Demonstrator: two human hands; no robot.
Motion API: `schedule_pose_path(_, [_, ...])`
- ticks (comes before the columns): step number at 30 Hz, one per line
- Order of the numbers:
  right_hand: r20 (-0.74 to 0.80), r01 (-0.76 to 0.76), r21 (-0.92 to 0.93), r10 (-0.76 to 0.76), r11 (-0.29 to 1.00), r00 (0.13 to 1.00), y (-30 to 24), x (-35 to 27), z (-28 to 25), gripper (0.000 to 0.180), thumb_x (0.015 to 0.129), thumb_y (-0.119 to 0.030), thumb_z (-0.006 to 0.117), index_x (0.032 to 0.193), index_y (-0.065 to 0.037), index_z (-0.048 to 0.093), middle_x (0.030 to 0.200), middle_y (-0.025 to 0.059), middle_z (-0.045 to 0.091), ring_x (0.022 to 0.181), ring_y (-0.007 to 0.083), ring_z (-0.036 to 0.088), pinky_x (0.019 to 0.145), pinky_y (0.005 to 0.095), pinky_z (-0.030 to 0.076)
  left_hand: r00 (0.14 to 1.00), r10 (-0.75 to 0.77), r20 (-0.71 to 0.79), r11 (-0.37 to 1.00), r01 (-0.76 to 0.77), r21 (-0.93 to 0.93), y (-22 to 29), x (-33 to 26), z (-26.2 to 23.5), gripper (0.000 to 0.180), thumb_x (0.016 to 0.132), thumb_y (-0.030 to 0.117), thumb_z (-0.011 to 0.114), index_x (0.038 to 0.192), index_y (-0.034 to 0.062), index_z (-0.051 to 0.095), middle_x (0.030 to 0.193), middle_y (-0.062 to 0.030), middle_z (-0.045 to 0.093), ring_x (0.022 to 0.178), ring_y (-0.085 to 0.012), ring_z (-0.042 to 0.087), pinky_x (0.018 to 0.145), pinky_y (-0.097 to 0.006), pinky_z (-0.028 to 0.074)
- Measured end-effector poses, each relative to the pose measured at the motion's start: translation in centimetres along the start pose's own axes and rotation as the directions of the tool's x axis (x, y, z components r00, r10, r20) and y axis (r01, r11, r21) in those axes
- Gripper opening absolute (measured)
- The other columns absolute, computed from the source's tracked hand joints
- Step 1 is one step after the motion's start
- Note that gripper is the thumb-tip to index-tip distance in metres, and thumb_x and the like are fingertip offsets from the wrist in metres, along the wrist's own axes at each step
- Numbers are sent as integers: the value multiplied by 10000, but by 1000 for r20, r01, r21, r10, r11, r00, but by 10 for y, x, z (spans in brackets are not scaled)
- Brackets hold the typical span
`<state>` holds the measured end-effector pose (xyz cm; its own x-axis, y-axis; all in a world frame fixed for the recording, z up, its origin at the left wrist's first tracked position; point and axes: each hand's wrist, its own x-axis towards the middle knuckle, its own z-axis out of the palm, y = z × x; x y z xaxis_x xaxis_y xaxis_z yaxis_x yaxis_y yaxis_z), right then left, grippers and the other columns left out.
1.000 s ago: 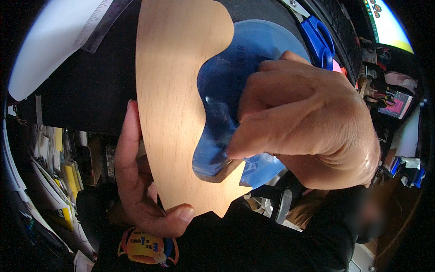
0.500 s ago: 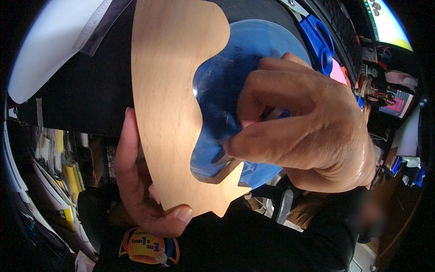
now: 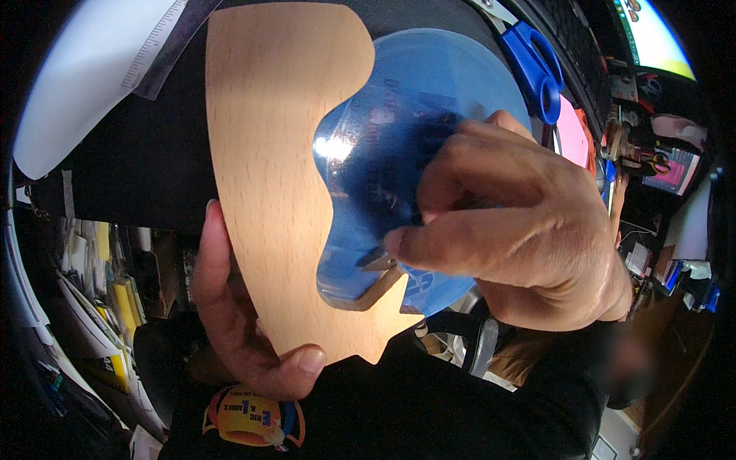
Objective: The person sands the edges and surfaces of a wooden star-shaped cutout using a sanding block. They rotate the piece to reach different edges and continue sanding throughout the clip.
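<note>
Blue disc [image 3: 399, 153] partly behind wooden cutout [image 3: 276, 169]

Black desk [image 3: 130, 165], lit monitor [image 3: 652, 38]

Screens and papers at the desk's right edge

A lit screen [image 3: 653, 42] stood at the upper right corner, mostly white with a green band along its left side and small coloured marks at the top. Lower on the right sat a smaller glossy panel [image 3: 675, 165], possibly another screen, showing pink and blue patches, too blurred to tell more. A bright pink paper note [image 3: 571, 134] lay just left of it, beside the blue scissors [image 3: 537, 65]. A round yellow and blue printed emblem [image 3: 249, 418] showed at the bottom on dark cloth.
</note>
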<state>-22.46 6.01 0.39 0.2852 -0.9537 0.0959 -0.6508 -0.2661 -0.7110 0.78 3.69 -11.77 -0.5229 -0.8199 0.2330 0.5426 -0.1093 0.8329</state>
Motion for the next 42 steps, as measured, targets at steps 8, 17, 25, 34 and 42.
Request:
schedule_pose_path(8, [-28, -43, 14, 43, 999, 999, 5, -3, 6, 317, 633, 4, 720, 924, -103, 784, 762, 34, 599, 636, 146, 550, 632, 351, 346, 997, 1, 71, 1000, -2, 1, 0, 0, -5, 1068, 796, 257, 676, 1574, 26, -17, 1501, -360, 267, 1368, -404, 430, 1118, -530, 420])
schedule_pose_path(17, [58, -257, -64, 261, 964, 964, -22, -8, -3, 331, 640, 23, 754, 931, -133, 777, 760, 18, 586, 661, 142, 552, 634, 344, 341, 997, 11, 71, 999, -14, 34, 1, -3, -5, 1034, 806, 230, 664, 1574, 10, 8, 1529, -363, 251, 1389, -389, 429, 1134, -505, 409])
schedule_pose_path(25, [-99, -394, -41, 389, 918, 916, -32, -21, 13, 335, 685, 100, 756, 924, -136, 771, 770, 17, 623, 672, 139, 570, 656, 322, 382, 999, 54, -1, 998, -54, 12, -6, -6, -1, 1022, 798, 224, 667, 1577, 9, 41, 1531, -361, 240, 1400, -398, 414, 1141, -506, 410])
schedule_pose_path(34, [-127, -430, -41, 422, 902, 897, -37, -24, 16, 337, 693, 124, 739, 907, -135, 766, 765, 23, 630, 682, 146, 586, 671, 317, 387, 997, 65, 38, 997, -67, 49, -6, -5, -4, 1029, 789, 271, 675, 1575, 25, 58, 1506, -358, 262, 1368, -393, 451, 1107, -506, 452])
schedule_pose_path(42, [-185, -476, -27, 463, 879, 867, -44, -29, 22, 311, 690, 148, 744, 895, -86, 764, 767, 38, 645, 692, 153, 589, 674, 309, 407, 998, 41, -38, 995, -37, 98, -5, -11, 1, 1045, 785, 295, 679, 1573, 19, 51, 1492, -357, 278, 1353, -399, 461, 1085, -516, 467])
